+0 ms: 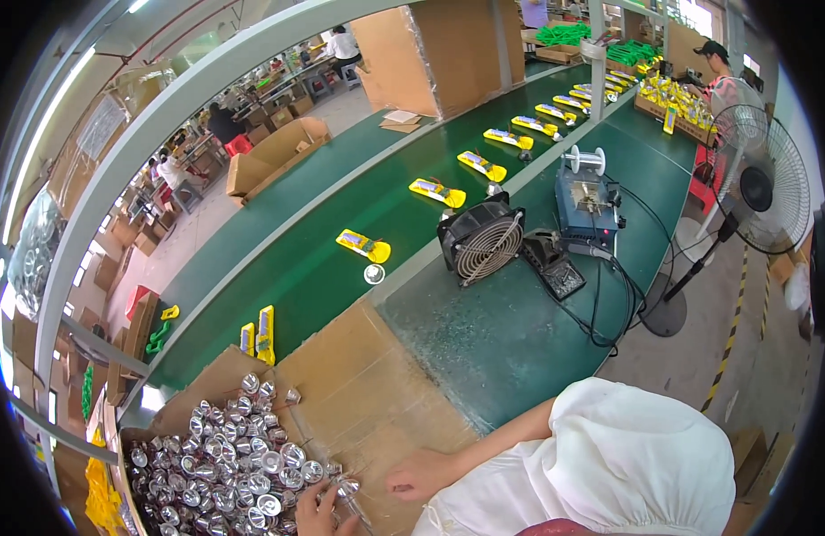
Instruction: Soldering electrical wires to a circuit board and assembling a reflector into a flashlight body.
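Left hand: my left hand (316, 518) lay at the near edge of the table (510, 348), fingers curled around one small silver reflector cup (346, 487) at the rim of the heap.
Right hand: my right hand (421, 474) rested on the cardboard sheet (368, 393) just right of the heap, fingers bent loosely; I could not tell whether it held anything.
Reflector cups: a dense pile of shiny silver cups (225, 464) filled the near left corner, spread over a flattened cardboard box (193, 397).
Sleeve: my white sleeve (618, 456) covered the near right edge.
Table fan: a small black fan (481, 239) stood upright near the middle of the table, at its far edge beside the conveyor.
Soldering station: a blue unit (584, 201) with a wire spool (584, 161) on top stood right of the fan, black cables (600, 304) trailing toward the right edge.
Conveyor: a green belt (341, 205) ran along the far edge, carrying yellow parts (363, 246) spaced in a row.
Pedestal fan: it (761, 179) stood on the floor, well apart to the right.
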`<act>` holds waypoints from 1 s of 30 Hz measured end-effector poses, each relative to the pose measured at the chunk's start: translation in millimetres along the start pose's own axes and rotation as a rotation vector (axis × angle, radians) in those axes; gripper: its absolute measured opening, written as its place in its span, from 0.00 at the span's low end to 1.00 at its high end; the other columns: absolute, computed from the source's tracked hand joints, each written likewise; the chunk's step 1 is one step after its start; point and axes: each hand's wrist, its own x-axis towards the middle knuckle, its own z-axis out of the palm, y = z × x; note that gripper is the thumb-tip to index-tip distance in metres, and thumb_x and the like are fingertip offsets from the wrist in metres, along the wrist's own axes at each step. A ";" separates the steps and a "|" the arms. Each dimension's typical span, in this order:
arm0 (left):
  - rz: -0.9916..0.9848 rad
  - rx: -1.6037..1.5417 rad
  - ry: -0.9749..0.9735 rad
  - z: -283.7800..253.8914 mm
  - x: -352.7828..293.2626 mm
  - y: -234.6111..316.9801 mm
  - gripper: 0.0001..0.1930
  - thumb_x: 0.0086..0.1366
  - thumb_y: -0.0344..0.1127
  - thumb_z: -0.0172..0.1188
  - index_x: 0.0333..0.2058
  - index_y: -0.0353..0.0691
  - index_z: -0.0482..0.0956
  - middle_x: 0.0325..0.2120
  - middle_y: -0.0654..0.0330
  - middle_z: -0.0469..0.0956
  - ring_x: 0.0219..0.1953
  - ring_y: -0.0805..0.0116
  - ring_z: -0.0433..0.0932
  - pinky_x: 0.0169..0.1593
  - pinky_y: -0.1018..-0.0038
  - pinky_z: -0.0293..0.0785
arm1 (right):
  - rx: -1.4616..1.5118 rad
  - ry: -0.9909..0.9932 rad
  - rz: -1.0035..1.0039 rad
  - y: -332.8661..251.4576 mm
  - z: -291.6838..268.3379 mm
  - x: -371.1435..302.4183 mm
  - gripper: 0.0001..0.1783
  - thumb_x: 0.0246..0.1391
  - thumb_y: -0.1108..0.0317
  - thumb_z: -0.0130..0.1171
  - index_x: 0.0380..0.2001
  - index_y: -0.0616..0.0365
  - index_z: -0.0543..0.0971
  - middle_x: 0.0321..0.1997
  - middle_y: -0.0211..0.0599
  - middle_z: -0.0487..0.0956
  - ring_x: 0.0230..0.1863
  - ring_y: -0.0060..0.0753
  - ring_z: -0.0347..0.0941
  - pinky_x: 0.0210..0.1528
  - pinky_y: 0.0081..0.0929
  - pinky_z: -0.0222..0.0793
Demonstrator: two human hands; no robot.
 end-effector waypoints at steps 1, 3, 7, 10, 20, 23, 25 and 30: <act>0.015 0.025 0.054 3.9 -2.1 -7.8 0.29 0.50 0.40 0.63 0.52 0.41 0.66 0.48 0.44 0.65 0.49 0.44 0.64 0.50 0.58 0.62 | -0.008 -0.007 0.011 1.0 -0.5 -1.3 0.05 0.45 0.64 0.52 0.23 0.52 0.70 0.23 0.32 0.73 0.24 0.37 0.72 0.22 0.34 0.65; -0.065 -0.001 0.037 -4.4 -1.6 -8.2 0.27 0.51 0.39 0.62 0.50 0.40 0.68 0.46 0.45 0.66 0.46 0.45 0.66 0.49 0.58 0.64 | -0.012 -0.019 0.015 1.9 0.6 0.1 0.05 0.45 0.64 0.52 0.23 0.52 0.71 0.23 0.31 0.73 0.24 0.36 0.72 0.22 0.33 0.65; -0.031 -0.032 0.111 -7.8 2.1 -7.1 0.26 0.50 0.37 0.62 0.49 0.39 0.69 0.45 0.46 0.67 0.46 0.48 0.65 0.49 0.60 0.64 | 0.018 -0.044 0.045 0.5 -0.3 1.6 0.05 0.45 0.63 0.52 0.23 0.52 0.71 0.22 0.30 0.73 0.24 0.36 0.72 0.22 0.33 0.65; 0.065 -0.045 0.040 -2.2 -0.7 -16.3 0.27 0.48 0.37 0.64 0.48 0.38 0.69 0.46 0.49 0.67 0.47 0.49 0.65 0.50 0.60 0.62 | 0.033 -0.069 0.062 -0.8 -0.4 3.7 0.06 0.45 0.63 0.53 0.23 0.51 0.71 0.21 0.29 0.73 0.23 0.35 0.72 0.22 0.32 0.65; -0.059 -0.155 -0.007 -3.5 -3.2 -23.4 0.26 0.51 0.38 0.63 0.49 0.39 0.69 0.47 0.49 0.67 0.47 0.50 0.66 0.49 0.63 0.64 | 0.012 -0.139 0.108 4.3 -4.3 6.2 0.05 0.46 0.63 0.53 0.25 0.50 0.71 0.22 0.28 0.74 0.24 0.33 0.72 0.23 0.30 0.65; -0.041 -0.145 -0.018 -4.4 -11.2 -26.7 0.25 0.51 0.38 0.63 0.48 0.38 0.69 0.47 0.48 0.67 0.47 0.50 0.67 0.49 0.63 0.65 | -0.011 -0.099 0.089 -4.5 1.5 0.7 0.05 0.46 0.63 0.54 0.24 0.50 0.71 0.22 0.27 0.74 0.25 0.34 0.72 0.23 0.31 0.65; -0.066 -0.176 0.014 0.4 -6.2 -27.4 0.25 0.51 0.38 0.62 0.48 0.37 0.70 0.46 0.48 0.68 0.46 0.51 0.68 0.49 0.63 0.65 | -0.010 -0.110 0.092 3.9 1.0 0.4 0.05 0.45 0.64 0.54 0.24 0.50 0.71 0.23 0.27 0.74 0.25 0.34 0.72 0.23 0.32 0.65; -0.092 -0.224 0.063 -3.7 -5.2 -23.4 0.24 0.51 0.35 0.63 0.47 0.37 0.71 0.43 0.51 0.69 0.42 0.55 0.69 0.44 0.66 0.68 | 0.019 -0.116 0.067 1.3 -1.6 3.1 0.04 0.46 0.63 0.53 0.24 0.50 0.71 0.23 0.28 0.74 0.26 0.35 0.72 0.24 0.32 0.65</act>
